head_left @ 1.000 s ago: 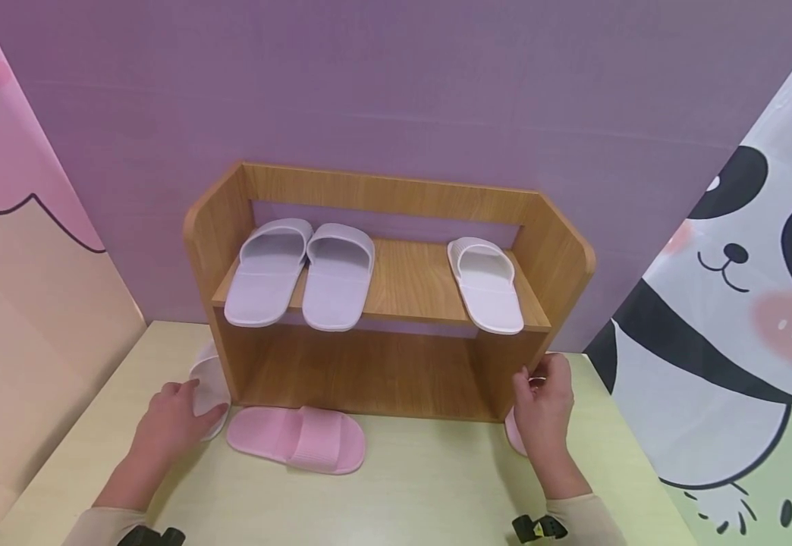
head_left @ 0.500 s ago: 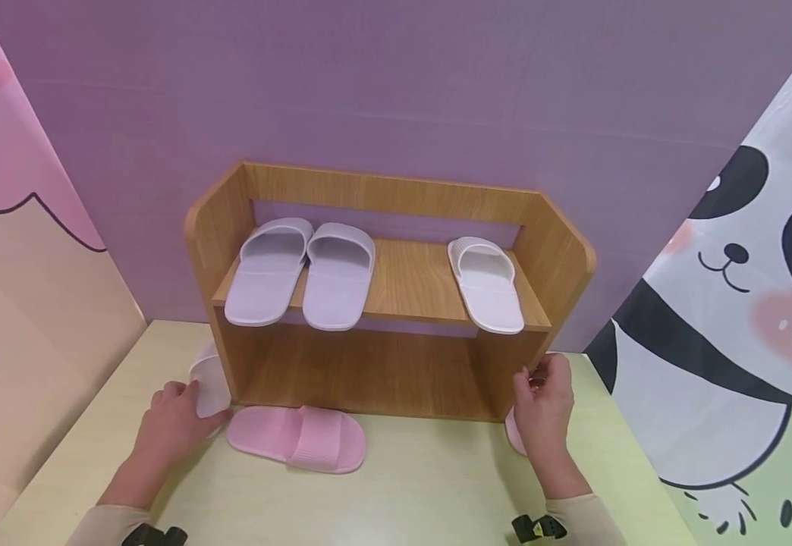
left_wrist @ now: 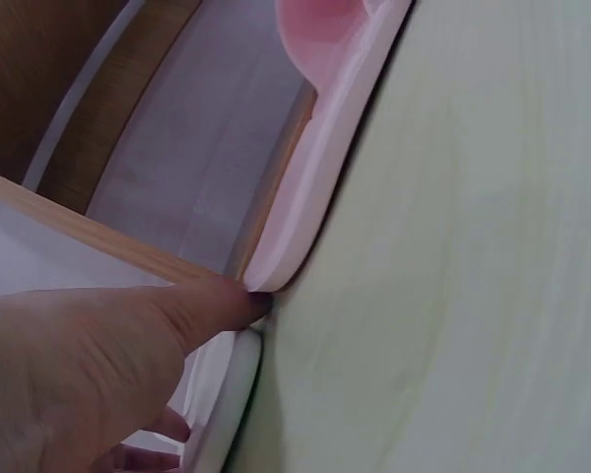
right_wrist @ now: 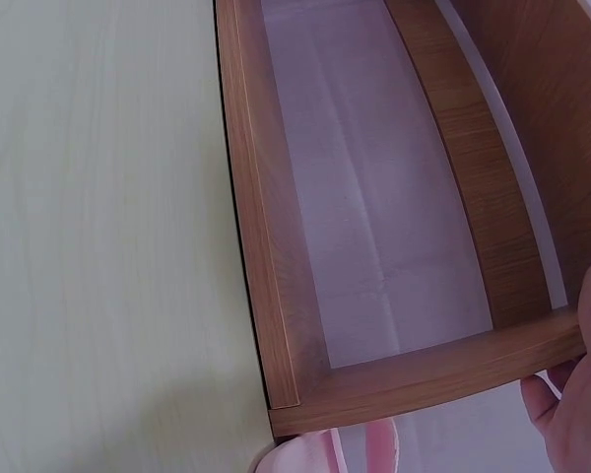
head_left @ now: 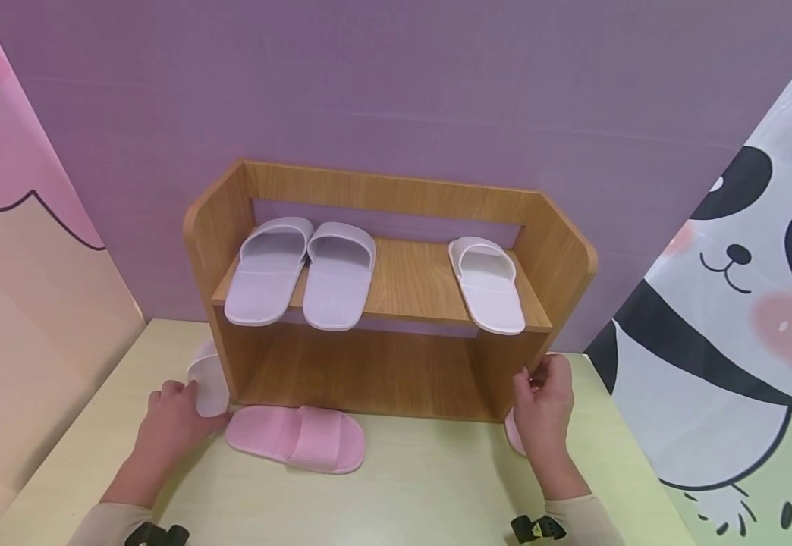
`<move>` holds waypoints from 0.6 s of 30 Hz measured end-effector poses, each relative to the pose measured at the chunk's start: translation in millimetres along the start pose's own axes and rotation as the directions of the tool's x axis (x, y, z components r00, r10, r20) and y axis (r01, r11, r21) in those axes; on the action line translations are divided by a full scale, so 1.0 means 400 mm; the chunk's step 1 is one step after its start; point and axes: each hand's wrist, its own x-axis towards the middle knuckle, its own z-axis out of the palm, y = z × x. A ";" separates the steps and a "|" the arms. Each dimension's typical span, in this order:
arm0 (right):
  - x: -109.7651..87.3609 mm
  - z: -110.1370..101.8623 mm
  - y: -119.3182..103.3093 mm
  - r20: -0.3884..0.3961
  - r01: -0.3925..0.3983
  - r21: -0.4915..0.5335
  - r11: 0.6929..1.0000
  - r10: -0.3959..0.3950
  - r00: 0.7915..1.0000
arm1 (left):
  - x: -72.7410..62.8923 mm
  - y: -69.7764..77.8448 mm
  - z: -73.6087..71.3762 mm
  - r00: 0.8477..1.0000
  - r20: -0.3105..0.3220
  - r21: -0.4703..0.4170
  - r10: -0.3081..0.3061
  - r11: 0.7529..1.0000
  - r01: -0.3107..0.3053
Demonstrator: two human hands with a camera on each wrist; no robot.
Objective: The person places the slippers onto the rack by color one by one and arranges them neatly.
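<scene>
Left of the wooden shoe rack, my left hand holds a white slipper, fingers along its outer side and thumb by its near end. In the left wrist view the thumb reaches the rack's bottom corner, close to the toe of a pink slipper lying sideways in front. My right hand grips the front edge of the rack's right side panel, its fingers partly out of frame in the right wrist view. Another pink slipper is mostly hidden behind that hand.
Two pale lavender slippers sit side by side on the upper shelf's left. A single white slipper is at the shelf's right. The rack stands on a pale tabletop against a purple wall, with cartoon panels on both sides.
My left thumb has slid nearer along the white slipper to its near end, by the rack's corner. The right hand and the rack stay practically where they were.
</scene>
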 end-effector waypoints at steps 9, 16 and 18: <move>-0.001 -0.001 -0.003 0.014 -0.048 -0.014 0.999 0.049 0.999 | 0.007 0.001 -0.011 1.000 0.021 -0.014 -0.016 1.000 0.016; -0.001 -0.002 -0.004 0.007 -0.040 -0.007 0.999 0.040 0.999 | 0.001 0.001 -0.002 0.997 -0.013 -0.066 -0.077 0.995 0.076; -0.001 -0.002 -0.003 0.003 -0.022 -0.005 1.000 0.022 1.000 | -0.001 0.004 -0.004 0.994 -0.038 -0.086 -0.100 0.992 0.096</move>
